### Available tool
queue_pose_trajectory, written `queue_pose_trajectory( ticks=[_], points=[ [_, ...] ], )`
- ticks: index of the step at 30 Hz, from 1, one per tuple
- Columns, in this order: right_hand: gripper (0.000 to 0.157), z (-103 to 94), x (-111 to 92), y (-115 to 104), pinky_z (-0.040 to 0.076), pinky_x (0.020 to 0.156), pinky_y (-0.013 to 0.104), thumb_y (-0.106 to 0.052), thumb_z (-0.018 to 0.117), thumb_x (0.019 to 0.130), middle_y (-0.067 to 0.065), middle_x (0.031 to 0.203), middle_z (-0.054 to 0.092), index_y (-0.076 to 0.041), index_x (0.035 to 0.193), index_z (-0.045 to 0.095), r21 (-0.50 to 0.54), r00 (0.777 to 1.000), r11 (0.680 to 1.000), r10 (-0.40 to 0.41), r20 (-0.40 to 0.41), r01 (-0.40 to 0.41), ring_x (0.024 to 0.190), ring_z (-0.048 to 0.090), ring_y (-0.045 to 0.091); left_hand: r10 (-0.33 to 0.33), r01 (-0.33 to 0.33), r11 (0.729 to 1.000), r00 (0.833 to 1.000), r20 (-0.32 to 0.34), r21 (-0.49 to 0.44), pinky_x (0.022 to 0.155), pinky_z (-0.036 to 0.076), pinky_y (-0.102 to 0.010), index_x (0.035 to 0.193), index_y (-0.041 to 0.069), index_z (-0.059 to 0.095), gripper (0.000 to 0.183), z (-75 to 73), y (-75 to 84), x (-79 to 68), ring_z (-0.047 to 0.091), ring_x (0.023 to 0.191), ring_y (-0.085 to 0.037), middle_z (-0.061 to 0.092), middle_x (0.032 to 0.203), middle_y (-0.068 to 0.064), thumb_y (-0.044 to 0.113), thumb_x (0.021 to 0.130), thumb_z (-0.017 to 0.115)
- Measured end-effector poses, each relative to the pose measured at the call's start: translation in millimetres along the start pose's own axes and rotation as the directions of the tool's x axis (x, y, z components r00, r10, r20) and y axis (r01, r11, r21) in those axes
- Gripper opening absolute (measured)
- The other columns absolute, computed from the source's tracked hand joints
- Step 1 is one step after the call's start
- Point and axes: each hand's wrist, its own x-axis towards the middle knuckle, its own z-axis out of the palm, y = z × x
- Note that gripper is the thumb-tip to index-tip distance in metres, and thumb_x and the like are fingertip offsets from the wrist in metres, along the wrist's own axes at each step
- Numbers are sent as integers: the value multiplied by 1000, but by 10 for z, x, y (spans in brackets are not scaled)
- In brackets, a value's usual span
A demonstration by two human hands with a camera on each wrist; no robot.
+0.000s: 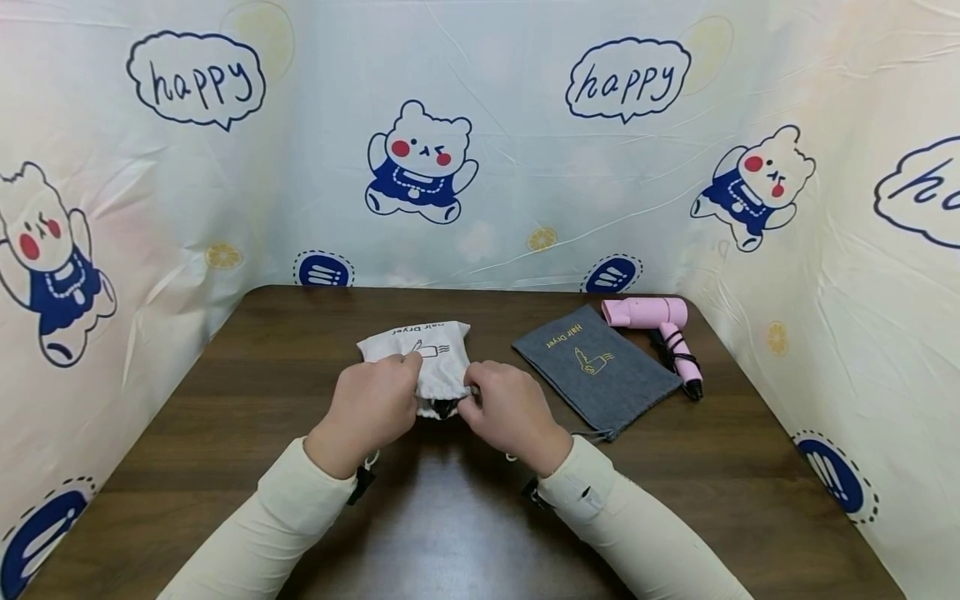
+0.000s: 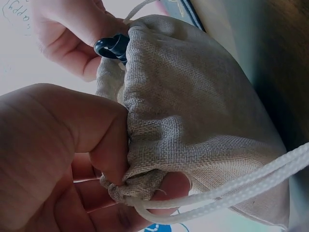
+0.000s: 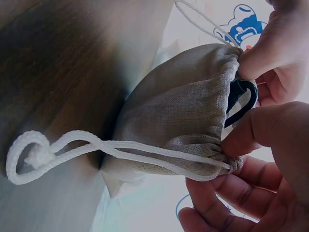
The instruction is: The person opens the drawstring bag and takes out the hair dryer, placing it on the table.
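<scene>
A whitish drawstring bag printed "Hair Dryer", its lettering upside down in the head view, has its gathered mouth facing the person. My left hand pinches one side of that mouth between thumb and fingers. At the opposite side my right hand pinches the gathered hem. A glossy black loop, part of something inside, pokes out of the opening; the bag hides the rest. White drawstring cord trails from the right-hand corner, and another white cord hangs at the left-hand one.
To the right, a dark grey drawstring bag lies flat on the brown table. Beside it, near the back right corner, rests a pink hair dryer with a black cord wound round its handle. A printed curtain surrounds the table.
</scene>
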Motion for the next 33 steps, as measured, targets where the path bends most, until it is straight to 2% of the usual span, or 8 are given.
queue_pose_trajectory(
  ticks=[10, 20, 33],
  points=[
    [3, -1, 11, 22, 39, 54, 28, -17, 68, 79, -8, 69, 51, -18, 80, 66, -6, 1000, 1000, -1, -16, 1, 61, 47, 11, 0, 0, 1000, 1000, -15, 0, 39, 38, -39, 85, 7, 62, 10, -21, -23, -1, 56, 53, -21, 61, 69, -4, 3, 78, 68],
    [7, -20, 13, 32, 42, 55, 27, -14, 68, 78, -10, 72, 56, -20, 81, 67, -9, 1000, 1000, 0, -23, 0, 62, 48, 8, -39, 39, 999, 997, 68, -4, 41, 40, -37, 97, 7, 68, 14, -48, -52, 17, 56, 55, -20, 65, 77, -4, 4, 83, 67],
    [12, -33, 20, 36, 41, 56, 25, -12, 71, 81, -11, 73, 57, -22, 82, 64, -24, 999, 999, 30, 12, -30, 62, 48, 7, -46, 46, 999, 992, 116, 2, 41, 38, -35, 102, 8, 71, 18, -86, -59, 23, 54, 56, -17, 69, 81, -5, 7, 85, 68]
  ],
)
